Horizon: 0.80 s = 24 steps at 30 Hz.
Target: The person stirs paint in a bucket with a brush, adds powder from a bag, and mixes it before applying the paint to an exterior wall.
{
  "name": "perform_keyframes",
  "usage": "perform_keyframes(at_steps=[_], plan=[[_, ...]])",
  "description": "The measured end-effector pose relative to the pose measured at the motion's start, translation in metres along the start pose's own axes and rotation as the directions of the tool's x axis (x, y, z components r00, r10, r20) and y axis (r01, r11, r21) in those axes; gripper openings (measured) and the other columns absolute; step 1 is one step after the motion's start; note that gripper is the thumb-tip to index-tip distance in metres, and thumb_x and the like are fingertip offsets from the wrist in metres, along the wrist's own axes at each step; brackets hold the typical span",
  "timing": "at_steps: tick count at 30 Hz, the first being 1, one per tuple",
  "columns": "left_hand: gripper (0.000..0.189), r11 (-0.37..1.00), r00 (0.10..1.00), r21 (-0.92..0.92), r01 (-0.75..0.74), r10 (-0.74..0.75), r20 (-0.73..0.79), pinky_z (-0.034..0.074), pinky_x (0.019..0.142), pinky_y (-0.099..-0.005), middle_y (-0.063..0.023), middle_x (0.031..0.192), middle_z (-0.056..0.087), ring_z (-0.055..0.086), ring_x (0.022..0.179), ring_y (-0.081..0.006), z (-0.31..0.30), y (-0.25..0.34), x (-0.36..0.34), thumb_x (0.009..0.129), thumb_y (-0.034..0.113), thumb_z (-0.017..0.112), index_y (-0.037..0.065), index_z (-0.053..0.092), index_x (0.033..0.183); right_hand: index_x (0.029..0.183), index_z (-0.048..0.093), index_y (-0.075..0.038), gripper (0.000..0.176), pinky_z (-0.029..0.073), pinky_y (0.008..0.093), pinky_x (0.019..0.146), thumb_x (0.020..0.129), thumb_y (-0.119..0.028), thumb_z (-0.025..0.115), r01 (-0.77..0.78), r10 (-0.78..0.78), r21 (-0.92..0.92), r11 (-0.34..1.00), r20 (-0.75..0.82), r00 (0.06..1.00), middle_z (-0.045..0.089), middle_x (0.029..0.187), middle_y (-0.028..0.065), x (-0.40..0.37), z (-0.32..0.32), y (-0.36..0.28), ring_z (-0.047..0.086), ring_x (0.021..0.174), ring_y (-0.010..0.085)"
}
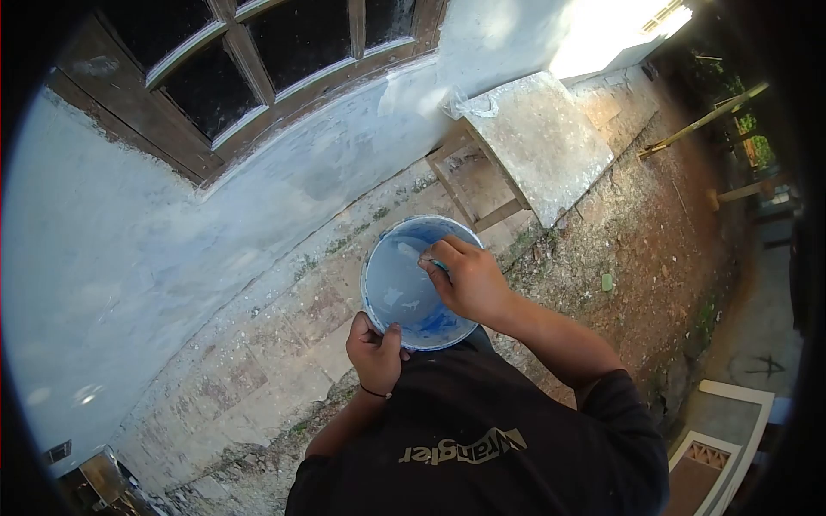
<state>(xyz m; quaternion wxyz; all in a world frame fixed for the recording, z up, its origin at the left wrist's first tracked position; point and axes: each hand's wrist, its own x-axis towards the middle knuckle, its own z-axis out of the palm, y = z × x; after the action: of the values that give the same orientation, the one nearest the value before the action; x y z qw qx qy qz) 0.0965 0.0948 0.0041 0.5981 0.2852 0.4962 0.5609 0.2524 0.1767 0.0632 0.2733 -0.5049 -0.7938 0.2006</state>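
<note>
A round bucket [368, 288] holds pale blue-white liquid that looks like paint [396, 279], with darker blue smears on its inner wall. My left hand [376, 357] is closed on the near left rim, thumb on top, a dark band round the wrist. Reaching over the right side, my right hand [467, 277] is inside the bucket mouth with its fingers pinched together. A bit of a teal-handled tool [440, 265] shows between those fingers; I cannot tell its kind. The bucket sits close against my front.
A whitewashed wall [284, 206] with a wooden-framed window [258, 60] runs along the left and top. Beyond the bucket stands a low wooden table [546, 142] with a paint-spattered top and clear plastic [475, 105] at its corner. Rough paving [284, 344] and dirt lie below.
</note>
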Motion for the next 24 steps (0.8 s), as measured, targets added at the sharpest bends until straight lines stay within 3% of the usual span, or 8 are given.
perform_keyframes(at_steps=[2,11,14,17,21,24], plan=[[0.008,0.998,0.999,0.060,0.032,-0.032,0.004,0.040,0.038,-0.0180,-0.0048,0.065,0.053,0.048,0.044,-0.0057,-0.001,0.005,0.002,0.083,-0.002,0.051,0.001,0.044,0.081,0.087,0.056,-0.001,0.013,0.048,0.0395,0.057,0.078,-0.008,0.062,0.061,-0.063,0.044,0.997,0.039,0.997,0.056,0.079,0.0137,-0.008,0.013,-0.006,0.059,0.066,0.0334],[0.008,0.999,0.999,0.026,-0.024,0.025,-0.044,0.040,0.038,-0.0174,-0.0054,0.068,0.054,0.047,0.044,-0.0045,0.003,-0.002,0.013,0.084,-0.001,0.051,0.001,0.044,0.082,0.087,0.053,0.001,0.015,0.048,0.0417,0.061,0.078,-0.009,0.059,-0.073,0.019,0.201,0.977,0.259,0.966,0.057,0.079,0.0156,-0.020,0.004,-0.007,0.059,0.070,0.0351],[0.006,0.998,0.998,0.035,-0.058,0.059,-0.030,0.040,0.038,-0.0168,-0.0055,0.070,0.054,0.047,0.044,-0.0046,0.014,-0.008,0.019,0.084,-0.001,0.051,0.001,0.045,0.084,0.091,0.057,0.000,0.016,0.050,0.0381,0.058,0.078,-0.010,0.063,-0.076,0.029,0.187,0.979,0.241,0.970,0.059,0.086,0.0154,-0.014,-0.008,0.008,0.061,0.066,0.0334],[0.006,0.995,0.994,0.033,-0.090,0.092,-0.053,0.039,0.037,-0.0165,-0.0051,0.070,0.054,0.047,0.045,-0.0050,0.029,-0.008,0.027,0.084,-0.001,0.050,0.001,0.045,0.084,0.089,0.058,0.000,0.015,0.049,0.0380,0.056,0.079,-0.010,0.063,-0.032,0.007,0.181,0.983,0.137,0.991,0.058,0.082,0.0151,0.000,-0.027,0.027,0.060,0.064,0.0332],[0.005,0.991,0.990,0.072,-0.112,0.118,-0.079,0.039,0.036,-0.0170,-0.0051,0.071,0.054,0.048,0.046,-0.0051,0.045,-0.009,0.035,0.084,-0.001,0.050,0.001,0.045,0.084,0.086,0.055,0.000,0.015,0.048,0.0412,0.060,0.078,-0.010,0.062,-0.071,0.049,0.193,0.979,0.120,0.992,0.058,0.080,0.0140,0.021,-0.059,0.042,0.059,0.069,0.0345],[0.005,0.994,0.989,0.071,-0.085,0.093,-0.112,0.039,0.036,-0.0179,-0.0057,0.070,0.055,0.048,0.045,-0.0062,0.057,-0.010,0.042,0.083,-0.002,0.049,0.001,0.046,0.084,0.086,0.055,-0.001,0.013,0.048,0.0403,0.059,0.079,-0.010,0.060,0.012,-0.017,0.165,0.986,0.031,0.999,0.057,0.079,0.0134,0.038,-0.071,0.058,0.059,0.068,0.0340]])
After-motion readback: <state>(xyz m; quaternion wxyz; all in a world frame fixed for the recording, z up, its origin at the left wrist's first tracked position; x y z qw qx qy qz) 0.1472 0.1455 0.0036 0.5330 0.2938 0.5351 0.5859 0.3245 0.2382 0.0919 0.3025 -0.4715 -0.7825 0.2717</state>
